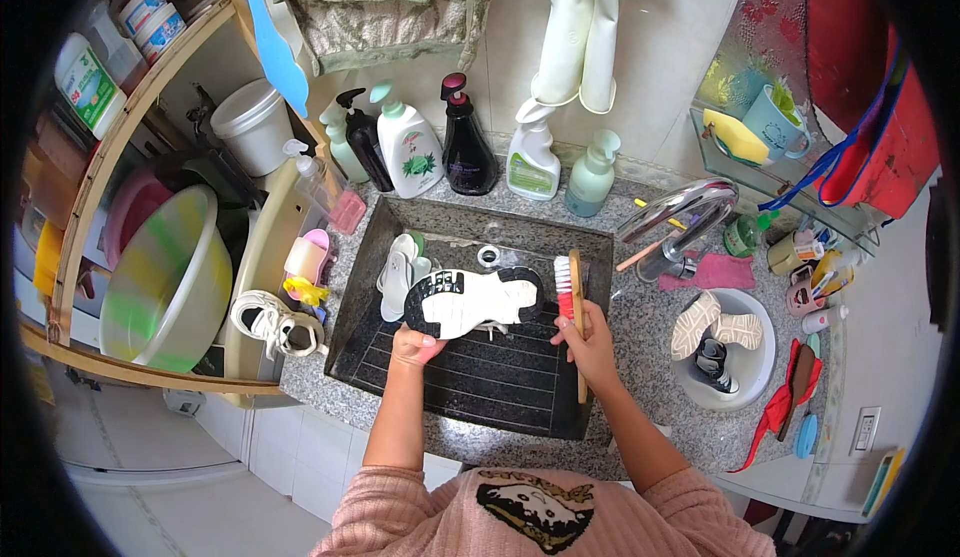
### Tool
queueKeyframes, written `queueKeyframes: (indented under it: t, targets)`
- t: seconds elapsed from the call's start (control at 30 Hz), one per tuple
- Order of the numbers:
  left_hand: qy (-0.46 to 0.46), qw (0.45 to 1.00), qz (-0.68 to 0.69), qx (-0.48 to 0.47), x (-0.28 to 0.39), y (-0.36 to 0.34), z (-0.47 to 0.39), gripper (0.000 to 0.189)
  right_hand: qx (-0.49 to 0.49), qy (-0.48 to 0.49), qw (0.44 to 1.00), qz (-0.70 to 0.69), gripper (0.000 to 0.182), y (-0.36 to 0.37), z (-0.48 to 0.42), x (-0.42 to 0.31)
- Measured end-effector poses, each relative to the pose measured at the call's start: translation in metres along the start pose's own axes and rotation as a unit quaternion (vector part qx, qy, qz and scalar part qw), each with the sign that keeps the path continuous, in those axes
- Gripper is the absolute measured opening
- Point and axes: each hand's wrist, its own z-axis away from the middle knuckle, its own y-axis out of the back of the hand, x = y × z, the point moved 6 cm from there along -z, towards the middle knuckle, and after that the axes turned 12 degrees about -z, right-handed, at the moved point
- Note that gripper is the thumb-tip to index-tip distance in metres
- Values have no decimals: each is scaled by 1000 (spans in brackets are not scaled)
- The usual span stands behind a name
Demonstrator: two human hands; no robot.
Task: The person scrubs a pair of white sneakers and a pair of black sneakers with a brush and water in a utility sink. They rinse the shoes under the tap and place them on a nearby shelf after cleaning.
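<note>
My left hand (417, 347) grips a sneaker (480, 303) near its left end, with the white and black sole turned up towards me. The shoe is held above the black stone sink (480, 392). In my right hand (589, 347) is a wooden-handled scrub brush (577, 287). Its white and red bristles point left at the sole, with a small gap between them. The shoe's upper is mostly hidden beneath the sole; some laces show at its lower edge. A pair of pale slippers (395, 279) leans in the sink's left back corner.
A chrome faucet (675, 219) rises at the sink's right back. Right of it stands a white basin (765, 384) holding several shoes. A cream sneaker (277, 324) sits on the left ledge beside a soap dish (307, 253). Pump and spray bottles (411, 148) line the back.
</note>
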Motion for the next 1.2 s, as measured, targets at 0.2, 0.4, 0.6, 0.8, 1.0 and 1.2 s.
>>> queueKeyframes:
  t: [0.2,0.4,0.6,0.8,1.0,1.2]
  targets:
    - [79,996,-16,-24,-9,-17,1,92,-106,117,987,9,75,-24,-16,-19]
    - [142,985,-93,-12,-14,-18,-5,96,-117,104,986,51,79,-20,-42,-22]
    - [161,932,-309,100,7,-42,-8,80,-78,-116,983,-116,49,-12,-41,4]
    - [47,915,-392,86,26,-78,-21,79,-132,-173,942,-254,33,7,-48,54]
    - [-8,893,-443,78,31,-90,-23,56,-89,-211,933,-276,49,-6,-42,64]
    - [-44,891,-443,85,35,-96,-25,50,-152,-232,903,-329,41,-15,-32,59]
